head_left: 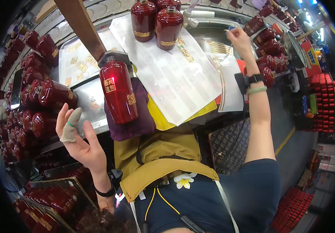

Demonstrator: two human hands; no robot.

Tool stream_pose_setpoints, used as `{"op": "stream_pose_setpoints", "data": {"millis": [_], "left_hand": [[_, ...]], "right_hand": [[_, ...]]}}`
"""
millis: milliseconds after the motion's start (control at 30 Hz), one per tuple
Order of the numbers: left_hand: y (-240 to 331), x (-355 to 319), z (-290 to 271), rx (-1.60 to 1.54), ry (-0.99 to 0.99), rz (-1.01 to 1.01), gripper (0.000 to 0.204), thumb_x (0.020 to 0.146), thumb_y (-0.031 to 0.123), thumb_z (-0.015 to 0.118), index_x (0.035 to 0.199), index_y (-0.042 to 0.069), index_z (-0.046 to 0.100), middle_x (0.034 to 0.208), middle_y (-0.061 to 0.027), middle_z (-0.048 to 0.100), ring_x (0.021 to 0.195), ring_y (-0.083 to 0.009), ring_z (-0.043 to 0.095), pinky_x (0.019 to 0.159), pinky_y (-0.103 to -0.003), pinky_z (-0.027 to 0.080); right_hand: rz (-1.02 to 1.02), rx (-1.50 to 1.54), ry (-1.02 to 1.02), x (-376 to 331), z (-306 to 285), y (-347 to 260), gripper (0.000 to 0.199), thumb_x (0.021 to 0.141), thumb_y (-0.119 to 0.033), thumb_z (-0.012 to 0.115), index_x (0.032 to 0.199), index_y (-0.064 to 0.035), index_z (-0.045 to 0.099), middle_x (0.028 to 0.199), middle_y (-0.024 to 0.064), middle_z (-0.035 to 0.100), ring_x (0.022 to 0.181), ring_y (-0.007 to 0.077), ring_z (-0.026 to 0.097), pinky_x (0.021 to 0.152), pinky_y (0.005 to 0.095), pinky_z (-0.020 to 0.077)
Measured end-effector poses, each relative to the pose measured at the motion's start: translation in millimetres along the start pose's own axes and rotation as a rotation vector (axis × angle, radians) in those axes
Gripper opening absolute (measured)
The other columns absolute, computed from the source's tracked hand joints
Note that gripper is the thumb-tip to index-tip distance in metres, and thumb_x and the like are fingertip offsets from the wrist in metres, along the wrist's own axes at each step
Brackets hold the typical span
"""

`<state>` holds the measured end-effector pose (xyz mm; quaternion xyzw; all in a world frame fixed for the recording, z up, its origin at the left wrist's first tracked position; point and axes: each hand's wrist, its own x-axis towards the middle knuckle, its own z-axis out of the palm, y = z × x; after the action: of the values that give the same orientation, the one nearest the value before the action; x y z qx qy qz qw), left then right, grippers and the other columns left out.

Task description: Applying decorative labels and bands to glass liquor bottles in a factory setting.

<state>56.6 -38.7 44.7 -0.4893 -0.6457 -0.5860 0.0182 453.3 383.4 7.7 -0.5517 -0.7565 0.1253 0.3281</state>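
- The glossy red ceramic bottle with gold labels [118,91] lies on a purple cloth pad [134,116] at the near edge of the workbench [93,105], its neck clamped under a dark metal fixture [113,58].
- The left hand [80,138] is raised just left of the bottle, not touching it — palm open, fingers spread, one finger wrapped in a grey knitted cot [70,126].
- The right hand [239,39] reaches to the far right edge of the bench, fingertips pinching a small blue object [230,28]; what it is cannot be told.
- White backing sheets with gold stickers [175,73] cover the bench middle.
- By my reading, the clamped bottle already carries two gold labels; two upright red bottles [157,19] at the far edge look labelled too, while many red bottles stacked on the left side [35,105] may remain.
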Motion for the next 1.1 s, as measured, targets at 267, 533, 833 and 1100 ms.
{"op": "stream_pose_setpoints", "data": {"millis": [267, 533, 833, 1100], "left_hand": [[2, -17, -4, 0.076, -0.191, -0.107, 0.043, 0.095, -0.003, 0.063, 0.137, -0.002, 0.054, 0.153, -0.0151, 0.044, 0.134, -0.024, 0.051, 0.11, -0.038, 0.043], [-27, -38, 18, -0.08, -0.416, -0.322, 0.106, 0.069, 0.013, 0.095, 0.155, -0.003, 0.035, 0.151, -0.0204, 0.046, 0.133, -0.0312, 0.054, 0.111, -0.045, 0.047], [-53, -44, 44, -0.031, -0.325, -0.372, 0.101, 0.066, 0.017, 0.095, 0.15, -0.006, 0.043, 0.137, -0.024, 0.057, 0.12, -0.035, 0.059, 0.106, -0.043, 0.045], [-54, -44, 36, -0.03, -0.366, -0.253, 0.091, 0.069, 0.016, 0.092, 0.146, -0.006, 0.049, 0.14, -0.0211, 0.057, 0.129, -0.0365, 0.054, 0.108, -0.044, 0.045]], "right_hand": [[0.042, -0.723, -0.565, 25, 109, 43, 0.029, 0.075, -0.016, 0.078, 0.1, -0.0014, 0.078, 0.106, 0.0232, 0.074, 0.1, 0.0433, 0.071, 0.087, 0.0459, 0.0581], [-0.09, -0.042, -0.333, -17, 2, -70, 0.024, 0.086, -0.016, 0.078, 0.098, 0.0036, 0.075, 0.085, 0.0107, 0.076, 0.076, 0.0164, 0.07, 0.07, 0.0293, 0.0526], [0.014, 0.293, -0.504, -178, -37, -181, 0.01, 0.092, -0.006, 0.073, 0.091, 0.0031, 0.068, 0.078, -0.003, 0.061, 0.074, 0.0048, 0.051, 0.069, 0.0219, 0.0414], [0.173, 0.513, -0.567, -236, 19, -209, 0.01, 0.091, -0.007, 0.076, 0.09, 0.0013, 0.072, 0.071, -0.0087, 0.053, 0.066, 0.0006, 0.042, 0.059, 0.0201, 0.033]]}}
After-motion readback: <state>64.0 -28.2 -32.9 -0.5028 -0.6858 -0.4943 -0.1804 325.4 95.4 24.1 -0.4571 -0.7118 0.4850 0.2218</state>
